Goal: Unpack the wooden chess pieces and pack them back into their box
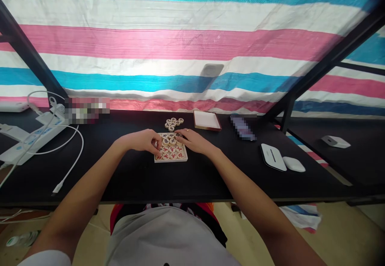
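Note:
A shallow white box [171, 160] on the black desk holds rows of round Chinese chess pieces [172, 149], with red characters in the near rows and dark ones in the far rows. My left hand [144, 141] is at the box's left side, its fingers curled down and closed at a piece in the left column, which they partly hide. Over the far right corner of the box lies my right hand [194, 141], thumb and fingers apart, touching the rim and pieces there. Just beyond the box, several loose pieces [171, 129] with dark characters lie in a cluster, some apparently stacked.
A box lid [207, 120], white inside, lies behind my right hand. Further right are a phone [243, 128], a flat white device [273, 157] and a white rounded case [294, 164]. A power strip [36, 137] with white cables occupies the left. Striped sheeting [168, 41] hangs behind the desk.

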Action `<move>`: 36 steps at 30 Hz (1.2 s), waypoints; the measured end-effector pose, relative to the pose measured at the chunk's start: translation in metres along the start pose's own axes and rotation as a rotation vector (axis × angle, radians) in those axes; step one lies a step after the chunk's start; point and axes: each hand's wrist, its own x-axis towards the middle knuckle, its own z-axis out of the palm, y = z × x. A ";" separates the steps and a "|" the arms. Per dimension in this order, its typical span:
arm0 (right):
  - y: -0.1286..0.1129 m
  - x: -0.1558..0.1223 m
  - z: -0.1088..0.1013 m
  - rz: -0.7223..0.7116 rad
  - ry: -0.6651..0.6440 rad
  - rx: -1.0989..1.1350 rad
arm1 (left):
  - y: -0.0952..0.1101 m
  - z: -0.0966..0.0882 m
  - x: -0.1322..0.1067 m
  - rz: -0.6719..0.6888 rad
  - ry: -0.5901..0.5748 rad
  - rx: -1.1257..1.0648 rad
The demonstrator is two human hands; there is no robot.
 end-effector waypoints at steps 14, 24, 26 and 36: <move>0.000 -0.001 0.001 0.008 0.001 -0.002 | -0.002 0.003 0.004 -0.028 0.031 0.002; 0.007 0.002 0.006 -0.046 0.122 0.007 | -0.059 0.011 0.021 -0.126 0.493 0.154; 0.008 0.003 0.007 -0.056 0.191 0.011 | -0.070 0.014 0.024 -0.133 0.449 0.159; 0.006 0.013 0.016 -0.142 0.042 0.026 | -0.065 0.020 0.027 -0.087 0.353 0.063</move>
